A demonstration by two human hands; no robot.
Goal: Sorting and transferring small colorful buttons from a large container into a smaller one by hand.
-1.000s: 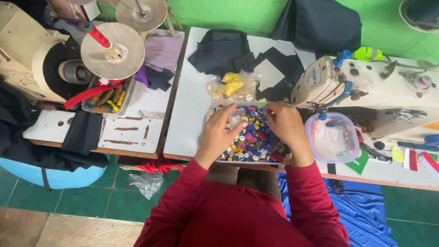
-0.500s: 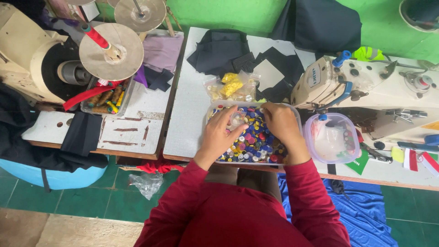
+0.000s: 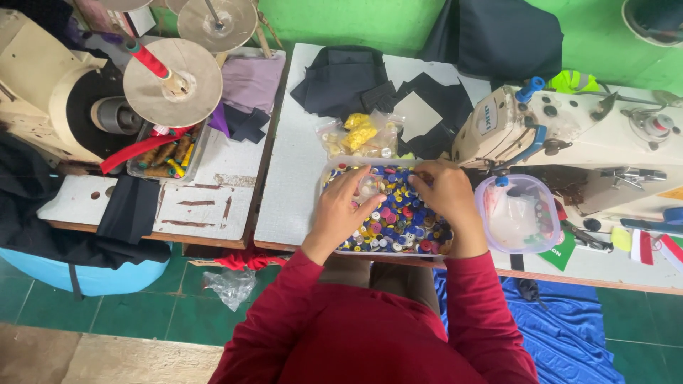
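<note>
Two desks fill my view, and the white desk [image 3: 299, 192] carries a clear tray of mixed buttons [image 3: 398, 213] at its near edge. Both hands are down in it now. Left hand [image 3: 346, 206] lies flat, fingers spread loosely, holding nothing I can see. Right hand [image 3: 445, 195] pinches narrow at the tray's far rim; whether it holds a button, I can't tell.

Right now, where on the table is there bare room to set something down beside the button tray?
Bare grey tabletop lies left of the button tray, below the dark cloth. It is crowded behind the tray with small bags, and right with the lidded tub and sewing machine.
</note>
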